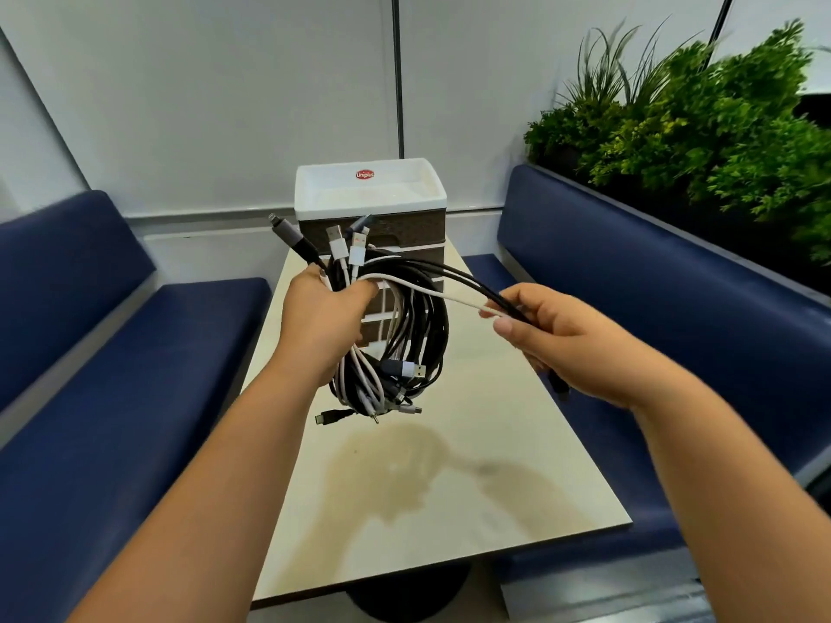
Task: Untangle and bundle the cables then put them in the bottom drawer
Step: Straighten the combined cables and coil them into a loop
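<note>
Over table [449, 487]: 1 cable coil [404, 344] in L hand [321, 317] grip, 2 strands [467, 294] pinched in R hand [566, 339].

Two bare forearms reach in from the bottom edge with no sleeves, watch, rings or gloves showing, and the left hand [321, 323] and right hand [569, 346] have short, plain, unpainted fingernails.

Left hand [321, 321] fisted, gripping; right hand [562, 339] pinching, forearms extended.

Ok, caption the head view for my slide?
Left hand grips coiled cable bundle; right hand pulls strands sideways.
</note>
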The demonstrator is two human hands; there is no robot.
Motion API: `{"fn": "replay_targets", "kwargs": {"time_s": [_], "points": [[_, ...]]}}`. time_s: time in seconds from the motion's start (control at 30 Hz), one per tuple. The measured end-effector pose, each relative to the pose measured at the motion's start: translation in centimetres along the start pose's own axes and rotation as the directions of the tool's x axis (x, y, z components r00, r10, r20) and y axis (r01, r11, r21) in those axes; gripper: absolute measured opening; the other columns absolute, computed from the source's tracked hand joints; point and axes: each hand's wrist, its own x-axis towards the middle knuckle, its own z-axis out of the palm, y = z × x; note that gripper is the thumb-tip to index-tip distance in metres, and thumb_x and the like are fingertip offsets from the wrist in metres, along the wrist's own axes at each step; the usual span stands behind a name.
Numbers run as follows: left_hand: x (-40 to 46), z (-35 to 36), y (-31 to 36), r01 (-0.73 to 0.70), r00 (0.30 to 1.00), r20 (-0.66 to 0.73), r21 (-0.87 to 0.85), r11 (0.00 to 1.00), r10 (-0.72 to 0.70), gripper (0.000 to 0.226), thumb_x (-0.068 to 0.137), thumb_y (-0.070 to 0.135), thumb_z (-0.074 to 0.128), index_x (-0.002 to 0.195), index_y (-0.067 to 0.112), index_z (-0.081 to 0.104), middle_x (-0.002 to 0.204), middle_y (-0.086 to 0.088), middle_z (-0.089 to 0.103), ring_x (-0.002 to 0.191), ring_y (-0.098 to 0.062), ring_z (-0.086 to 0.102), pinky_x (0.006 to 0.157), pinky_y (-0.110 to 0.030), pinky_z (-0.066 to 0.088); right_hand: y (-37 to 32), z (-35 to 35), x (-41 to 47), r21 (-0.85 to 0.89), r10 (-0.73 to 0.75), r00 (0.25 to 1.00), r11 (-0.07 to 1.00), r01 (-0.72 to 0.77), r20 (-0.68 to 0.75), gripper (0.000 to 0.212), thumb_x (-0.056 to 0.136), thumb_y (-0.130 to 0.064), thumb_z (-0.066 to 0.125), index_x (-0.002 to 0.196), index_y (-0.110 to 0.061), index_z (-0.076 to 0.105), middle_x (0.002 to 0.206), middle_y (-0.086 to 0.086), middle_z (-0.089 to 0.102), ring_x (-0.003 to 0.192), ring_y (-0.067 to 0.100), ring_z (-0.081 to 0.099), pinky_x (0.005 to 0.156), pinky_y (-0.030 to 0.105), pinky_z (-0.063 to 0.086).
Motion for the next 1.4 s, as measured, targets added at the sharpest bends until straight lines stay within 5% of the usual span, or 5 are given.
{"fn": "replay_targets", "kwargs": {"time_s": [0.27, 0.53, 0.73, 1.1, 1.4], "points": [[-2.2, -2.1, 2.0, 0.030, 0.929, 0.370, -0.008, 1.000, -0.025, 0.022, 0.086, 0.007, 0.066, 0.080, 0.016, 0.047, 0.054, 0.000, 0.034, 0.046, -0.014, 0.030, 0.050, -0.029, 0.032, -0.6, -3.5, 1.8, -0.765, -0.480, 0.859, 0.616, 0.186, -0.177, 0.016, 0.092, -0.013, 0.064, 0.103, -0.007, 0.073, 0.094, 0.010, 0.057, 0.086, 0.031, 0.054, 0.071, 0.042, 0.050], [-5.2, -1.5, 3.6, -0.012, 0.739, 0.668, -0.116, 0.993, 0.087, 0.014, 0.088, 0.004, 0.065, 0.081, 0.010, 0.054, 0.052, 0.002, 0.034, 0.043, -0.014, 0.026, 0.048, -0.026, 0.028, -1.0, 0.1, 3.1, -0.158, -0.230, 0.852, 0.972, 0.175, -0.471, 0.016, 0.088, -0.004, 0.067, 0.098, -0.014, 0.076, 0.089, 0.001, 0.074, 0.083, 0.015, 0.068, 0.080, 0.025, 0.054], [-5.1, -1.3, 3.7, -0.028, 0.813, 0.572, -0.150, 0.988, 0.109, 0.013, 0.078, 0.016, 0.068, 0.070, 0.010, 0.060, 0.051, -0.005, 0.034, 0.041, -0.015, 0.030, 0.049, -0.026, 0.034, -0.6, 1.2, 2.2, 0.607, -0.118, 0.986, 0.795, 0.021, 0.120, 0.016, 0.084, 0.006, 0.066, 0.099, 0.004, 0.071, 0.092, 0.023, 0.072, 0.084, 0.029, 0.071, 0.077, 0.036, 0.060], [-4.8, -0.3, 2.7, -0.015, 0.880, 0.475, -0.009, 1.000, 0.018, 0.022, 0.084, 0.020, 0.068, 0.099, 0.005, 0.065, 0.069, -0.003, 0.070, 0.047, -0.013, 0.047, 0.057, -0.027, 0.045, 0.6, 2.4, 2.5, 0.879, -0.153, 0.976, 0.472, -0.068, 0.157, 0.049, 0.083, 0.004, 0.062, 0.126, 0.019, 0.045, 0.090, 0.023, 0.065, 0.070, 0.022, 0.070, 0.065, 0.029, 0.058], [-4.7, 0.5, 1.9, -0.023, 0.895, 0.442, -0.097, 0.995, 0.064, 0.039, 0.076, 0.029, 0.068, 0.108, 0.008, 0.064, 0.082, -0.006, 0.060, 0.047, -0.015, 0.043, 0.056, -0.032, 0.045, 1.0, 3.5, 1.3, 0.888, -0.171, 0.948, 0.425, -0.176, 0.270, 0.024, 0.082, -0.020, 0.053, 0.087, -0.006, 0.072, 0.080, 0.011, 0.071, 0.094, 0.030, 0.068, 0.080, 0.038, 0.053]]}}
